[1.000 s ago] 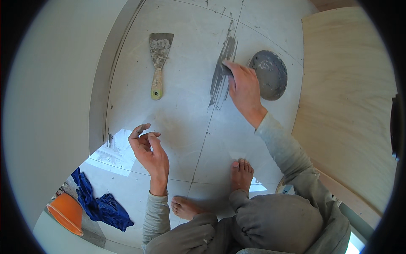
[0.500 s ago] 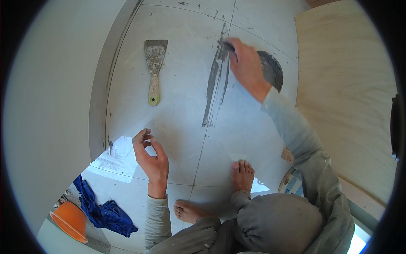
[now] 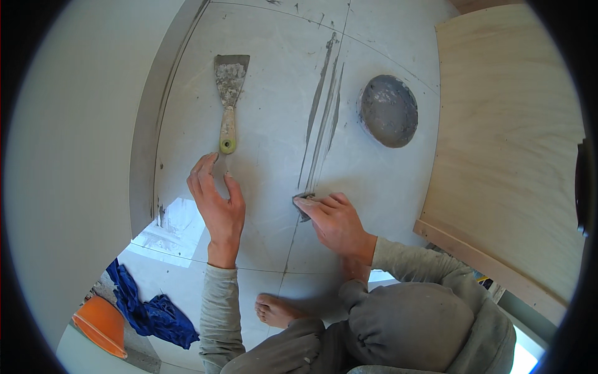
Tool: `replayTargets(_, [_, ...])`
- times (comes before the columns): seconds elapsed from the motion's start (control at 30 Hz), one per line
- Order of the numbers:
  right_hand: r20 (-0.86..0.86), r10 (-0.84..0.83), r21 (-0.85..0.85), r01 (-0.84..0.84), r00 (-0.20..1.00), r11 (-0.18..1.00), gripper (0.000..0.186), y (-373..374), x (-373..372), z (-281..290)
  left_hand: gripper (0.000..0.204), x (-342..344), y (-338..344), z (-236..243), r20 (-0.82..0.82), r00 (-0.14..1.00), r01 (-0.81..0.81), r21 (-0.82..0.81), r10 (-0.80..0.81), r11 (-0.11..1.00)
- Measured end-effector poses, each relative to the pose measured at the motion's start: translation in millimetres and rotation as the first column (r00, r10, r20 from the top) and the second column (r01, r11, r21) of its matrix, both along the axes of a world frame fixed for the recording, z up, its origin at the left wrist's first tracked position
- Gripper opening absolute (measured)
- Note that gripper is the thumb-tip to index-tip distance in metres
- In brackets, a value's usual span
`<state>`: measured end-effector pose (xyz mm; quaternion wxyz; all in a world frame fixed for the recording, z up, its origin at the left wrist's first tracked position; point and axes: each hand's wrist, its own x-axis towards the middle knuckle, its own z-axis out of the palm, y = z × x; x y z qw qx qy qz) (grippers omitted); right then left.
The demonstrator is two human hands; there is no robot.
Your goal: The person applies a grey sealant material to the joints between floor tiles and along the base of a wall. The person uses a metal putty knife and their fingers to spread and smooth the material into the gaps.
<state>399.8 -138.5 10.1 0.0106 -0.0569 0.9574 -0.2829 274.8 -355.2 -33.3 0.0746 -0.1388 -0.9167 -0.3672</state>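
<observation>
Knees: the grey trousers (image 3: 411,327) are bent in a crouch; the left foot (image 3: 277,310) is seen on the tiles, while the right is mostly covered by the right wrist.
Left hand: the left hand (image 3: 218,215) is held loosely curled with nothing grasped; whether the scraper's handle is brushed by a fingertip cannot be told.
Right hand: a small dark spreader (image 3: 303,216) is pinched between thumb and fingers of the right hand (image 3: 342,229), over the tile seam (image 3: 290,246); its full shape is hidden by the grip.
Stroke: the edge is best kept flat and evenly pressed, and drawn across the seam at a slant, so that paste is pushed in rather than dragged out.
Grey streaks: paste (image 3: 325,115) is left in thin bands along the seam beyond the spreader; these would best be gathered before they stiffen. How deeply the seam is filled cannot be made out.
Scraper: the broad-bladed scraper (image 3: 228,121) is laid flat beyond the left hand.
Bowl: grey residue is seen in the round bowl (image 3: 389,112), right of the streaks; its depth is hard to judge.
Far tiles: the floor is cut off at the upper edge.
</observation>
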Motion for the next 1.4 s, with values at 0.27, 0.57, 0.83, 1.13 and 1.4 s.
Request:
replayTargets(0.27, [-0.219,-0.146,0.25,0.2,0.965,0.947,0.046,50,-83,-25,0.043,1,0,-1,0.013,1.0,0.009,0.047,-0.01,0.999])
replayTargets(0.57, [0.05,-0.031,-0.141,0.037,0.998,0.989,0.041,-20,25,1,0.045,29,-53,-10,0.021,0.998,-0.067,0.026,0.067,0.997])
replayTargets(0.83, [-0.087,-0.121,0.186,0.136,0.989,0.973,0.041,3,-5,-16,0.047,66,-78,-39,0.017,0.978,-0.207,0.134,0.206,0.969])
replayTargets(1.13, [-0.116,0.029,-0.055,-0.035,0.993,0.998,0.043,-32,32,2,0.046,63,-77,-36,0.005,0.981,-0.196,0.085,0.196,0.977])
replayTargets(1.4, [0.072,0.359,-0.059,-0.355,0.931,0.933,0.04,-43,102,-18,0.048,61,-75,-38,-0.015,0.981,-0.188,0.124,0.192,0.974])
